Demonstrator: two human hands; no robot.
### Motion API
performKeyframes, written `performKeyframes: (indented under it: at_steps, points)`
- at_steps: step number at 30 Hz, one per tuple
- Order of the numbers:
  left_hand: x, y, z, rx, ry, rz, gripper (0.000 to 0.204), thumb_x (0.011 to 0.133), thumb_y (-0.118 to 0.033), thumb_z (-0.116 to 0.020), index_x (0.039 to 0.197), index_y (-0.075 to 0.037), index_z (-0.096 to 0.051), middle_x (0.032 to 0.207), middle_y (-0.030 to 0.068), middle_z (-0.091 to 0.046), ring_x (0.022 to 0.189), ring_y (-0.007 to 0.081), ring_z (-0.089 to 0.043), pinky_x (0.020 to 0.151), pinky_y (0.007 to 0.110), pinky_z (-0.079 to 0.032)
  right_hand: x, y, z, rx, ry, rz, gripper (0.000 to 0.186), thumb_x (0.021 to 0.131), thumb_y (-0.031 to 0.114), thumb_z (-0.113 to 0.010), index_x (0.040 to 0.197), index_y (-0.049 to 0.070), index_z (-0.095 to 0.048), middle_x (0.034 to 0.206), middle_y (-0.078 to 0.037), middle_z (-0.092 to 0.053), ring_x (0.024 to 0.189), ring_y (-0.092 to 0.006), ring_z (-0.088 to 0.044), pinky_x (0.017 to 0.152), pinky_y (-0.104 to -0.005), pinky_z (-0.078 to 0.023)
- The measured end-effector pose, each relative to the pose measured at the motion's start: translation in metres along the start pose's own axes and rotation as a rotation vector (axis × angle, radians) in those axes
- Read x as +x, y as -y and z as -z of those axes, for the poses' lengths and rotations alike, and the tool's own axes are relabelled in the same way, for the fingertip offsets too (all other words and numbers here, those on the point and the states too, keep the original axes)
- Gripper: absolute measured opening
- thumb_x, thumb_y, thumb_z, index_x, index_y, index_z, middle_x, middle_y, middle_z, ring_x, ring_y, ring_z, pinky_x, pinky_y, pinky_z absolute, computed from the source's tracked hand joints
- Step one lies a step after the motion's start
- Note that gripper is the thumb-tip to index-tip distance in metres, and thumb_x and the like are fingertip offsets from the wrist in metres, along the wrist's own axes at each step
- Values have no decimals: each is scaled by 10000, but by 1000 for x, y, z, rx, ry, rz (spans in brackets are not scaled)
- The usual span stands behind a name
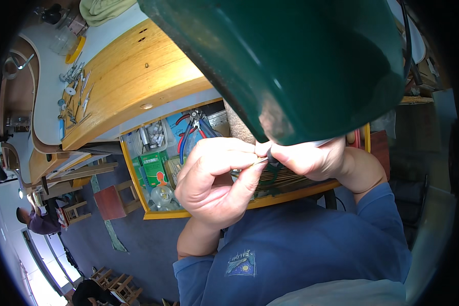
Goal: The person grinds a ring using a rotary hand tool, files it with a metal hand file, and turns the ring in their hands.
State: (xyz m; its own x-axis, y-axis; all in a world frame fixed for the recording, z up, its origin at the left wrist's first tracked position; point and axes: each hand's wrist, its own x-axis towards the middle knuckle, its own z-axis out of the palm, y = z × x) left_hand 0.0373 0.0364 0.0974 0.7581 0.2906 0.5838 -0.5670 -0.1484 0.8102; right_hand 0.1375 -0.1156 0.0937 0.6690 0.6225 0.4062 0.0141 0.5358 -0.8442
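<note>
Over an open drawer, my two hands meet at the fingertips below a large green lamp shade. My left hand is closed in a pinch, thumb against forefinger, on a thin metallic piece too small to name. Fingers of my right hand are curled and pressed together beside it, with a small dark object between the hands at its fingertips. Its kind does not show, and the shade's lower edge hides part of that hand.
The green lamp shade hangs close over my hands. Below them, the drawer holds pliers, a green box and a clear round container. Small tools lie on the wooden bench. A person is far left.
</note>
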Motion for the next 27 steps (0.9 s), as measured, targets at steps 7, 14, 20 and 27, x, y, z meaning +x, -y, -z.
performKeyframes:
  at_steps: [7, 14, 20, 27]
  points:
    - [-1, -1, -2, -29, -28, 34, 199, 755, 119, -792, 904, 21, -703, 921, 153, -731, 849, 206, -702, 727, 283, -558, -1, 1, 0, 120, 5, 4, 240, 781, 63, -852, 877, -37, -657, 853, -129, -721, 776, -136, -678, 699, -274, -551]
    - [-5, 0, -2, -55, -36, 76, 188, 766, 108, -796, 907, 24, -703, 921, 153, -729, 833, 189, -693, 715, 264, -544, -4, 17, -13, -42, -165, -80, 210, 794, 26, -824, 853, -37, -633, 844, -137, -714, 786, -150, -684, 695, -278, -555]
    - [-6, 1, -3, -80, -45, 100, 182, 769, 108, -793, 905, 28, -702, 937, 155, -729, 829, 183, -688, 699, 256, -533, -1, 18, -8, -17, -95, -91, 165, 804, 9, -787, 842, -38, -634, 843, -129, -714, 764, -138, -671, 671, -273, -543]
    - [-5, 1, -2, -65, -31, 77, 181, 769, 105, -795, 905, 29, -701, 933, 155, -729, 831, 187, -690, 699, 261, -538, -3, 19, -9, -84, -140, -92, 213, 802, 29, -809, 860, -42, -617, 850, -141, -706, 772, -161, -678, 689, -287, -554]
